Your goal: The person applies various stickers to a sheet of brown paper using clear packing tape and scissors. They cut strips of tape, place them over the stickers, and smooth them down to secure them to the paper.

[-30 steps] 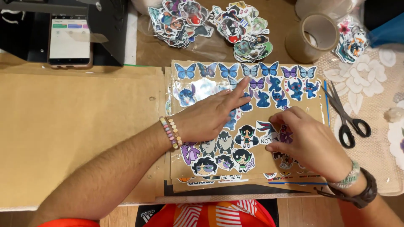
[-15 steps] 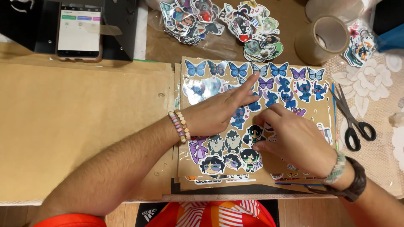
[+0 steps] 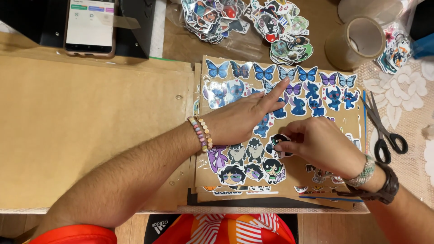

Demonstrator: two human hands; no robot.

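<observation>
A brown cardboard sheet (image 3: 350, 124) lies in front of me, covered with rows of stickers: blue butterflies (image 3: 264, 71) along the top, blue cartoon creatures below, dark-haired cartoon figures (image 3: 253, 171) lower down. My left hand (image 3: 244, 115) rests flat on the sheet's middle, fingers stretched toward the butterflies, a bead bracelet on its wrist. My right hand (image 3: 323, 147) pinches a round cartoon sticker (image 3: 278, 141) between thumb and fingertips, just above the sheet.
Loose sticker piles (image 3: 244, 18) lie at the top. A roll of brown tape (image 3: 355, 40) stands at the top right, black scissors (image 3: 384, 131) at the right on a lace cloth. A phone (image 3: 89, 25) rests on a black box. Brown cardboard (image 3: 90, 131) spreads left.
My right hand has moved left across the sheet, from its lower right to its middle, and now pinches a round sticker. My left hand has stayed flat on the sheet.
</observation>
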